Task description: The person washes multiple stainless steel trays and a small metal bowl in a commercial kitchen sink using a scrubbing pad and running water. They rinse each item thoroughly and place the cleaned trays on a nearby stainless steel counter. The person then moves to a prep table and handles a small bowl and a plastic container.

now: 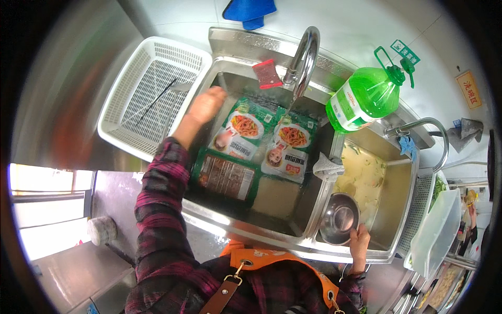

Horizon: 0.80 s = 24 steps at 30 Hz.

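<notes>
My right hand (359, 240) grips the rim of a round metal bowl (339, 219), which is tilted over the near corner of the right sink basin (392, 204). Cloudy yellowish water with green scraps lies in that basin. My left hand (210, 103) is over the left edge of the left basin (235, 218), its fingers curled; whether it holds anything cannot be told. Several sealed food packets lie in the left basin, among them a green and white one (241, 129), another beside it (290, 143) and one showing its back (225, 176). Water runs from the faucet (308, 59) onto them.
A white plastic basket (111, 117) holding long-handled utensils stands left of the sink. A green detergent jug (366, 98) stands behind the divider, where a grey cloth (328, 168) hangs. A small red packet (267, 73) lies on the back ledge. Right of the sink is a translucent container (439, 231).
</notes>
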Each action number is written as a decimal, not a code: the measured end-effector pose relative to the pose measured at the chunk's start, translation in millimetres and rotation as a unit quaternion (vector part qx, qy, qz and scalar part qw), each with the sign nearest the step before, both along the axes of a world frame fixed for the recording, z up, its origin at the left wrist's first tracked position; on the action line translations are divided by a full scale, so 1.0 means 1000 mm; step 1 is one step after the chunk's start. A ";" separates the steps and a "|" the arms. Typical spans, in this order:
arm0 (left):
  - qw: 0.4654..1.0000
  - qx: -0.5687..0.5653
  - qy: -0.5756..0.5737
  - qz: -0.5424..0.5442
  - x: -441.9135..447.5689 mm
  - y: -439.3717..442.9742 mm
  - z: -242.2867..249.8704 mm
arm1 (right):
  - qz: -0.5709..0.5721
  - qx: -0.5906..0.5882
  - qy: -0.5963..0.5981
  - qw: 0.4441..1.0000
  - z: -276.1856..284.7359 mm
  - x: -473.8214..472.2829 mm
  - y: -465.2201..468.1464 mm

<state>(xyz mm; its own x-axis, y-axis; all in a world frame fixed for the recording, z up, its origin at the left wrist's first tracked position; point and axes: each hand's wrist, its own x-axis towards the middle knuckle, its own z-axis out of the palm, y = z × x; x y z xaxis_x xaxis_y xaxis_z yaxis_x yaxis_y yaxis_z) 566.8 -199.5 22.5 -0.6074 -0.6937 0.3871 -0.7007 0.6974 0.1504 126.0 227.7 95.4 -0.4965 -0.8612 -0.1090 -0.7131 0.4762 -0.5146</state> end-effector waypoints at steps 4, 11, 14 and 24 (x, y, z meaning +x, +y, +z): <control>0.983 0.068 0.119 -0.121 -0.110 -0.018 0.005 | -0.039 0.039 0.013 0.998 0.002 0.007 0.007; 0.981 0.074 0.071 -0.163 -0.212 -0.088 -0.031 | -0.085 0.036 -0.003 0.996 0.011 0.025 0.015; 0.988 0.101 0.032 -0.111 -0.233 -0.111 -0.051 | -0.091 0.027 -0.012 0.995 0.013 0.028 0.014; 0.983 0.098 0.047 -0.147 -0.235 -0.088 0.010 | -0.211 -0.035 0.033 0.976 0.004 0.000 0.018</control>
